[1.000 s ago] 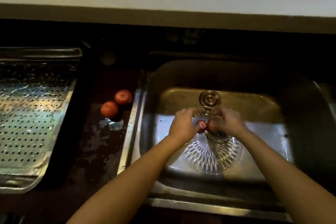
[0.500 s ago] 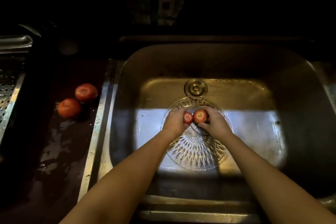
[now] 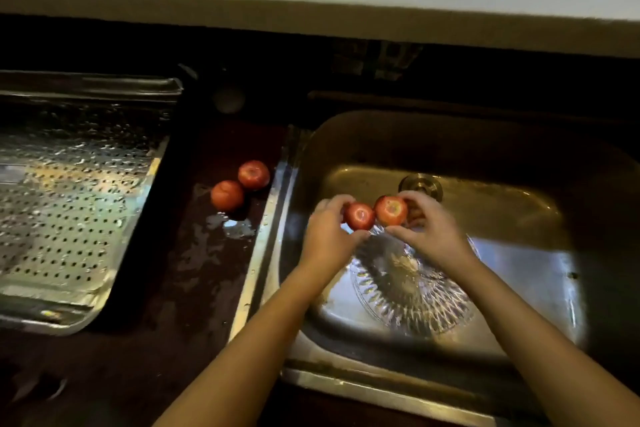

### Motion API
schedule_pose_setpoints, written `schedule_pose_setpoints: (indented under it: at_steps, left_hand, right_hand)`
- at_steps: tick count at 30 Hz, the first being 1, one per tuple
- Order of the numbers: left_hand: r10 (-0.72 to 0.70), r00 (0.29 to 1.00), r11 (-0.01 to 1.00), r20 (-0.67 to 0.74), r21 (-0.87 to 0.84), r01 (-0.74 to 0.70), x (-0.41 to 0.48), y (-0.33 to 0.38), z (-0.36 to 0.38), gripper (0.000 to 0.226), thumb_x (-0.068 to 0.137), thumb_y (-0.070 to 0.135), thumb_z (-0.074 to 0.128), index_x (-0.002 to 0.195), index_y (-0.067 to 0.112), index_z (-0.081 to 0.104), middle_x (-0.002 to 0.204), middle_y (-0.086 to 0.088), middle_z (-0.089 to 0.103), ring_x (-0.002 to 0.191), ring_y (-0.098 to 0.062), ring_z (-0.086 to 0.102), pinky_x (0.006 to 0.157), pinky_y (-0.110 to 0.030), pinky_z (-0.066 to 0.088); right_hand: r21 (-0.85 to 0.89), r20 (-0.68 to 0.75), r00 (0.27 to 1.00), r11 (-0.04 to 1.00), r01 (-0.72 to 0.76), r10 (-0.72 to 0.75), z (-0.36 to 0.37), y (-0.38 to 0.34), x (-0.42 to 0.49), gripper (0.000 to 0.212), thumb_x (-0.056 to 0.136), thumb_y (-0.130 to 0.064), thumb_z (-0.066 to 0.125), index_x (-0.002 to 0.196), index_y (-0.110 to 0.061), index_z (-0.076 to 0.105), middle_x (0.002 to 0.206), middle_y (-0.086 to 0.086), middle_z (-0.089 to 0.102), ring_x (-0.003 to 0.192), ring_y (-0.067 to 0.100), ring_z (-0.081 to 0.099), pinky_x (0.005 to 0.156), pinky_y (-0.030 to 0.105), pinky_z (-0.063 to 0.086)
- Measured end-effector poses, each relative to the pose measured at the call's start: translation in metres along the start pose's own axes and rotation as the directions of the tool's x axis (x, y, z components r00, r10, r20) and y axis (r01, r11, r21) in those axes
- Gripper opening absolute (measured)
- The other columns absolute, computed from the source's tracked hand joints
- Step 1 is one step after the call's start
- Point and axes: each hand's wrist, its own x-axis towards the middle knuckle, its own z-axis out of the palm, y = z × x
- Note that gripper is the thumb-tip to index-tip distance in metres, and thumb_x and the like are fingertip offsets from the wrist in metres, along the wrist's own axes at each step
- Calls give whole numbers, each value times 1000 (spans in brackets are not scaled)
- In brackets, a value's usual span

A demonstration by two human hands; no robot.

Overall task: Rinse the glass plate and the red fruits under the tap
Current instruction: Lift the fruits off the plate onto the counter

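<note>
I see the left hand (image 3: 325,236) curled around the smaller red fruit (image 3: 359,216), with the thumb below it and the fingers over the top. The right hand (image 3: 433,232) grips the larger red fruit (image 3: 391,210) the same way from the other side. The two fruits sit side by side between the hands, and I cannot tell whether they touch. Both have their dimpled ends turned up toward me.

Half a second ago both hands held these fruits low over the middle of the glass plate (image 3: 412,291). Now they are raised and shifted to its far left edge, just short of the drain (image 3: 420,185), and more of each fruit shows outside the fingers. The plate lies flat on the floor of the sink (image 3: 381,142), as it did before, and most of its cut pattern is uncovered now that the hands are off its centre.

On the dark table (image 3: 194,288) left of the sink, the far fruit (image 3: 254,174) and the near fruit (image 3: 227,195) rest against each other, arranged as they were earlier. A puddle (image 3: 235,227) shines just in front of them.

My view has swung left since the last frame, so the perforated tray (image 3: 69,211) is back in full on the far left, well apart from the sink.
</note>
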Motion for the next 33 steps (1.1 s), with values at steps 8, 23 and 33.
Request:
schedule_pose_setpoints:
  at_steps: [8, 23, 33]
  left_hand:
    - [-81, 964, 986, -254, -163, 40, -58, -24, -115, 47, 66, 10, 81, 100, 31, 57, 98, 11, 55, 80, 2, 57, 64, 1, 43]
    - [-286, 911, 958, -296, -119, 262, -72, -90, -142, 53, 68, 20, 82, 114, 17, 57, 105, 2, 57, 86, -11, 55, 65, -10, 38]
    - [-284, 926, 956, -249, -1, 293, -72, -83, -144, 62, 73, 25, 78, 127, 14, 49, 122, -8, 51, 115, -25, 49, 99, -39, 43]
  right_hand:
    - [123, 107, 966, 968, 221, -234, 48, -114, -1, 48, 67, -14, 80, 110, -21, 59, 100, -2, 58, 83, 11, 60, 72, 10, 48]
    - [-138, 144, 936, 930, 340, -320, 126, -143, -4, 59, 75, -32, 74, 128, -20, 53, 114, 5, 58, 105, 19, 40, 80, 18, 26]
    - [-122, 146, 945, 942, 311, -293, 131, -143, -6, 61, 78, -34, 70, 133, -20, 46, 119, 5, 49, 111, 18, 36, 87, 20, 29]
